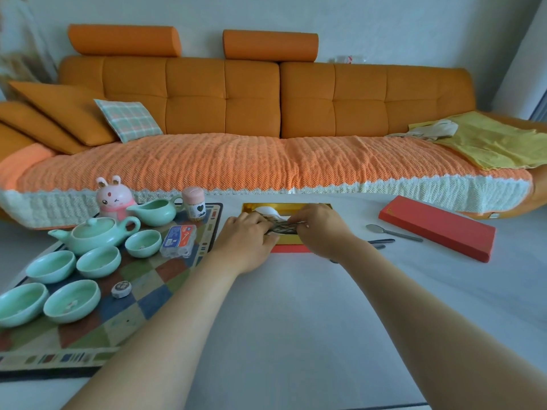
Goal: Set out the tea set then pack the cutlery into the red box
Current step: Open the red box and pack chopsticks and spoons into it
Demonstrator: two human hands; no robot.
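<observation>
An orange tufted fabric sofa (236, 113) fills the background of my feed, behind the white table (296, 321). A checked multicolour mat (165, 279) covers the table's left side and carries the pale green ceramic tea set: a lidded teapot (94, 233), a spouted pitcher (155, 213) and five shallow cups (51, 266). A flat red cardboard lid (438, 227) lies near the right edge. At the middle of the far edge I see the open red box with gold lining (299, 206), a white ceramic spoon (266, 213) inside. The person's left hand (248, 235) and right hand (319, 229) meet over the box, fingers of both curled round one bundle of grey metal cutlery (285, 227). A grey metal spoon (390, 231) lies between box and lid, beside two dark handles (381, 241).
</observation>
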